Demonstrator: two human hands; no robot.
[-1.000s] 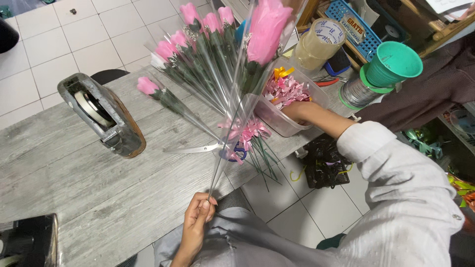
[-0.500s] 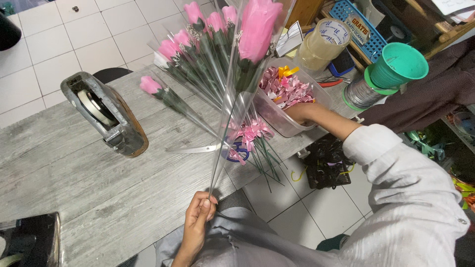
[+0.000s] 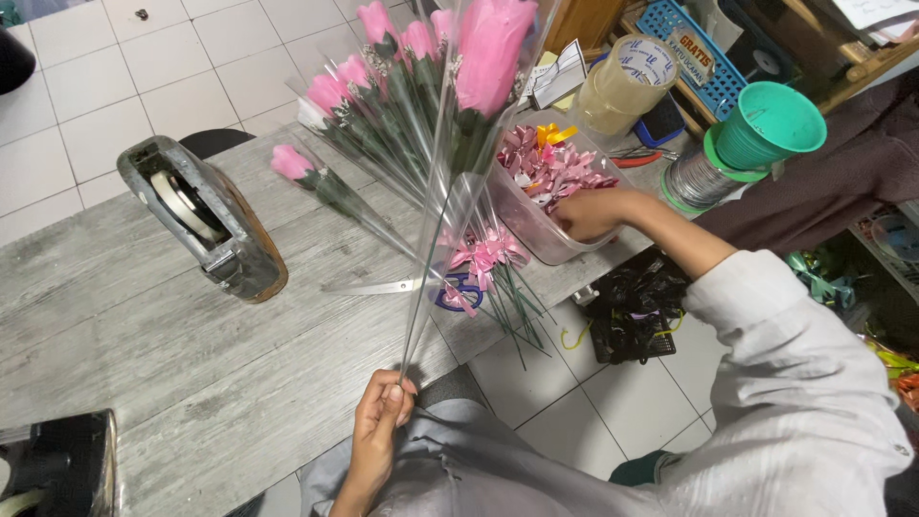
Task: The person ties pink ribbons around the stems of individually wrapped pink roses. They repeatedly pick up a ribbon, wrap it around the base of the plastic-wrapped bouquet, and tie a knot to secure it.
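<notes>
Left hand: left hand (image 3: pixel 380 414) fingers (image 3: pixel 394 393) pinched together on the bottom tip of the wrapped pink rose (image 3: pixel 490 48), which stands upright, its clear sleeve rising from the fingertips to the bloom at the top of the view
Right hand: right hand (image 3: pixel 589 213) reaches into the clear plastic tub (image 3: pixel 536 233); fingers curled down among the pink ribbon bows (image 3: pixel 550 165); whether they pinch a bow cannot be told
Finished stock: bunch of wrapped roses (image 3: pixel 383 86) lying fanned on the grey table (image 3: pixel 191 364), beyond the left fingertips; several carry pink bows (image 3: pixel 486 251) at the stems, judged complete
Held item: no bow visible on its sleeve, judged still to be fitted
Tools: scissors (image 3: pixel 421 285) flat on the table between the left fingers and the laid bunch; tape dispenser (image 3: pixel 206 218) well apart, to the left of those fingers
Progress: judged well along, with many roses dressed, one in hand, and bows remaining in the tub
</notes>
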